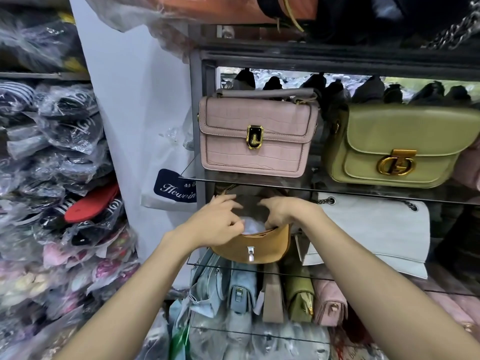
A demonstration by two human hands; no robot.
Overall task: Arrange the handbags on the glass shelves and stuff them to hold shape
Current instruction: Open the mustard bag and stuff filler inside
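The fingertips of the right hand are hidden inside the tan handbag, perhaps touching the white stuffing.

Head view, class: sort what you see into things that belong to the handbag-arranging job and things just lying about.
Job: tan handbag, white stuffing paper, left hand, right hand, glass shelf, pink handbag, green handbag.
Lying about: bagged clothes, red insole.

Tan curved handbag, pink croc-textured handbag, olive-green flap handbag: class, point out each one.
Tan curved handbag (262, 245): head view, front panel above the silver clasp.
Pink croc-textured handbag (233, 120): head view, front flap left of the gold lock.
Olive-green flap handbag (405, 128): head view, smooth flap.
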